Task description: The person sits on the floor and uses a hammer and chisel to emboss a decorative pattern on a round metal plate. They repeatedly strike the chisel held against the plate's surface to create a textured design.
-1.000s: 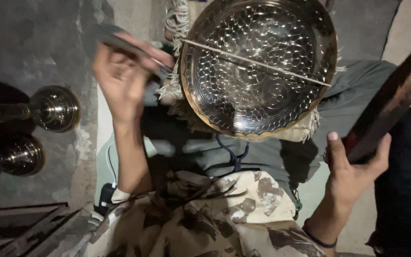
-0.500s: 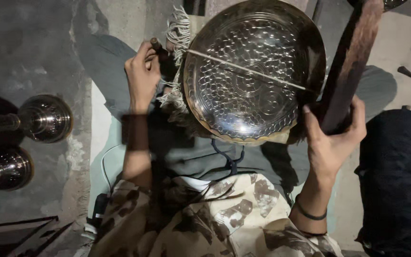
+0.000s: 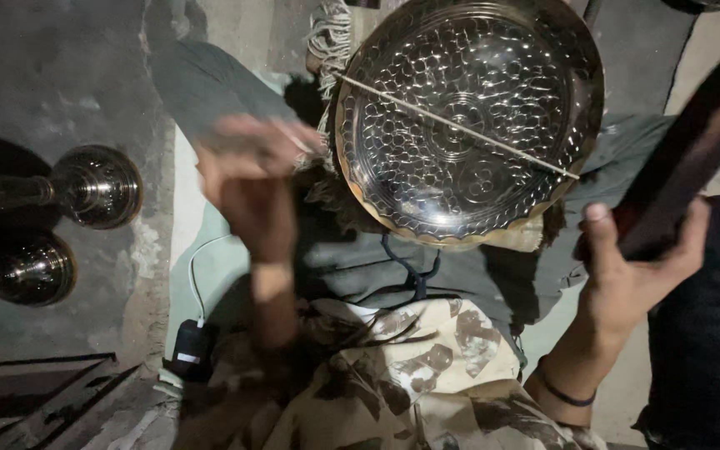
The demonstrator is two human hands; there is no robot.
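Since the frame half a second earlier, the left hand [image 3: 252,179] has drawn back from the edge of the plate and is now motion-blurred just left of it; a thin pale tool seems to run from its fingers toward the rim, but the blur is such that I cannot tell whether the fingers pinch it or lie loose. The right hand [image 3: 631,271] has dropped lower and further right, its thumb and fingers wrapped firmly round the dark wooden bat [image 3: 693,142], a flat, matt, reddish-brown length rising to the upper right corner. The round metal plate [image 3: 468,117] rests on the person's lap on frayed cloth [image 3: 331,42], at top centre. Its surface is polished, dished, and embossed all over with small rounded cells around floral medallions; a thin straight rod [image 3: 460,125] lies diagonally across it. Two shiny turned-metal vessels [image 3: 97,187] stand on the rough concrete floor at left.
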